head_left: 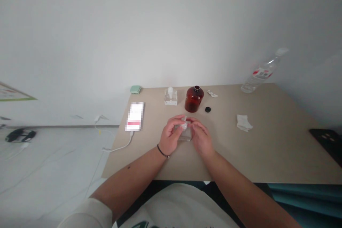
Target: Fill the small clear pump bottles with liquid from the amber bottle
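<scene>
A small clear square bottle [186,135] stands on the table between my hands, near the middle. My left hand [171,133] is closed round the white pump top [184,125] and the bottle's left side. From the right, my right hand [202,136] grips the bottle's upper right edge, its fingers bent near the top. Just behind them is a brown bottle [193,100] with an open neck, and a black cap [207,109] lies at its right. A second clear square bottle [171,98] with a white top stands farther back on the left.
On the beige table [278,142] are a phone [135,116] with a white cable, a green box [135,89], crumpled tissues [243,123], a tall clear plastic bottle [260,73] and a black phone [327,142] at the right edge. A wall rises behind.
</scene>
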`<action>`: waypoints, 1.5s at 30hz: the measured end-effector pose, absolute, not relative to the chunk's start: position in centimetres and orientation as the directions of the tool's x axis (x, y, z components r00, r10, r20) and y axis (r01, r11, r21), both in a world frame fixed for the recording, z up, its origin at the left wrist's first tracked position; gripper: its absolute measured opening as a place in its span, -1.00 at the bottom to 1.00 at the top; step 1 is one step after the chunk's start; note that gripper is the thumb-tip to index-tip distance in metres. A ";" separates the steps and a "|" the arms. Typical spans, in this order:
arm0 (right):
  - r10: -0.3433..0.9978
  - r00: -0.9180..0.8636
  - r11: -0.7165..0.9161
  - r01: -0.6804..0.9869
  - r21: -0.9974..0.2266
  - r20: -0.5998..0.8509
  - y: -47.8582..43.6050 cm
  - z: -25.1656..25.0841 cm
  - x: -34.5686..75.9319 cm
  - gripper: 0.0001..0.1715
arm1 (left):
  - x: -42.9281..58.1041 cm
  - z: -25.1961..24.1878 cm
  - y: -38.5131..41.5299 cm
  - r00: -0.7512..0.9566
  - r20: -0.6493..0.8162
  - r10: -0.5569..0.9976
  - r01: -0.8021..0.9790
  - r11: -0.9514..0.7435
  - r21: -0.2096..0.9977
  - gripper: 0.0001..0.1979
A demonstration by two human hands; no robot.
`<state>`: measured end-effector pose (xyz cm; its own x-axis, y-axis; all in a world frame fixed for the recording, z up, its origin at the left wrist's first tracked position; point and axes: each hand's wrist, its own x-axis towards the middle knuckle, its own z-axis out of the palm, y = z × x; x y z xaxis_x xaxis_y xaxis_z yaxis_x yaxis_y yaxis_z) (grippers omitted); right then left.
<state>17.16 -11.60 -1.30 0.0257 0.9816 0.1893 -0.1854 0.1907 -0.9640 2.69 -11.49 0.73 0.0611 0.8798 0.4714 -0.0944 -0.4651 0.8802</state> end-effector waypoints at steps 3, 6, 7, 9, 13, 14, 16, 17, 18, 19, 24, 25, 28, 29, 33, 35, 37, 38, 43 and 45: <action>0.981 0.079 0.192 -0.256 -0.947 0.178 -11.6 -1.3 16.9 -0.78 | 2.6 0.7 -11.5 0.066 0.482 0.874 -0.079 -0.477 0.876 -0.83; 0.966 0.050 0.258 -0.180 -0.949 0.254 -11.7 -1.0 17.0 -0.80 | 2.6 0.7 -11.3 0.035 0.519 0.854 -0.042 -0.518 0.854 -0.85; 0.961 0.025 0.276 -0.144 -0.950 0.275 -11.8 -0.8 17.0 -0.79 | 2.6 0.7 -11.3 0.032 0.525 0.850 -0.036 -0.524 0.851 -0.85; 0.953 -0.025 0.300 -0.074 -0.951 0.303 -11.9 -0.3 17.2 -0.75 | 2.6 0.8 -11.2 0.044 0.524 0.850 -0.045 -0.523 0.851 -0.86; 0.946 -0.051 0.321 -0.002 -0.947 0.321 -12.1 0.4 17.4 -0.76 | 2.7 0.9 -11.3 0.070 0.507 0.859 -0.075 -0.502 0.862 -0.86; 0.946 -0.045 0.323 -0.002 -0.947 0.322 -12.0 0.4 17.3 -0.77 | 2.7 0.9 -11.3 0.065 0.502 0.862 -0.080 -0.497 0.864 -0.85; 0.946 -0.028 0.324 -0.015 -0.946 0.324 -12.0 0.1 17.1 -0.78 | 2.7 0.8 -11.3 0.051 0.497 0.867 -0.083 -0.492 0.867 -0.85; 0.946 -0.018 0.324 -0.024 -0.946 0.325 -11.9 -0.1 16.9 -0.78 | 2.8 0.7 -11.3 0.044 0.497 0.867 -0.083 -0.493 0.866 -0.84; 0.946 -0.008 0.324 -0.033 -0.945 0.325 -11.8 -0.2 16.8 -0.76 | 2.8 0.7 -11.3 0.040 0.500 0.865 -0.082 -0.496 0.864 -0.84; 0.946 0.003 0.325 -0.041 -0.945 0.325 -11.8 -0.4 16.6 -0.74 | 2.8 0.6 -11.4 0.040 0.505 0.862 -0.082 -0.501 0.862 -0.84; 0.941 -0.004 0.337 -0.039 -0.941 0.337 -11.9 -0.1 16.6 -0.70 | 2.7 0.5 -11.4 0.061 0.511 0.858 -0.087 -0.505 0.859 -0.86; 0.940 -0.016 0.340 -0.024 -0.940 0.341 -11.9 0.0 16.7 -0.71 | 2.7 0.5 -11.4 0.061 0.511 0.858 -0.085 -0.505 0.859 -0.86; 0.939 -0.029 0.344 0.012 -0.939 0.343 -12.0 0.3 16.9 -0.72 | 2.8 0.6 -11.4 0.048 0.513 0.857 -0.078 -0.509 0.857 -0.86; 0.941 -0.024 0.339 0.012 -0.941 0.338 -11.9 0.3 16.8 -0.72 | 2.8 0.6 -11.4 0.042 0.512 0.858 -0.078 -0.508 0.858 -0.85; 0.955 0.029 0.297 -0.028 -0.954 0.296 -11.7 -0.2 16.5 -0.63 | 2.9 0.6 -11.4 0.026 0.505 0.862 -0.082 -0.502 0.861 -0.82; 0.956 0.036 0.293 -0.049 -0.955 0.291 -11.7 -0.2 16.4 -0.63 | 2.9 0.6 -11.5 0.026 0.502 0.864 -0.082 -0.499 0.863 -0.82; 0.952 0.015 0.307 -0.055 -0.950 0.306 -11.9 0.1 16.6 -0.69 | 2.9 0.5 -11.5 0.028 0.498 0.867 -0.078 -0.494 0.866 -0.83; 0.948 -0.001 0.317 -0.052 -0.947 0.318 -12.0 0.3 16.7 -0.72 | 2.9 0.5 -11.5 0.030 0.496 0.868 -0.075 -0.493 0.867 -0.83; 0.943 -0.032 0.331 -0.018 -0.944 0.331 -12.1 0.6 17.2 -0.77 | 2.9 0.5 -11.5 0.033 0.497 0.867 -0.081 -0.493 0.866 -0.86; 0.951 -0.008 0.309 -0.028 -0.951 0.309 -12.0 0.4 17.0 -0.78 | 2.9 0.5 -11.5 0.030 0.496 0.868 -0.086 -0.492 0.866 -0.85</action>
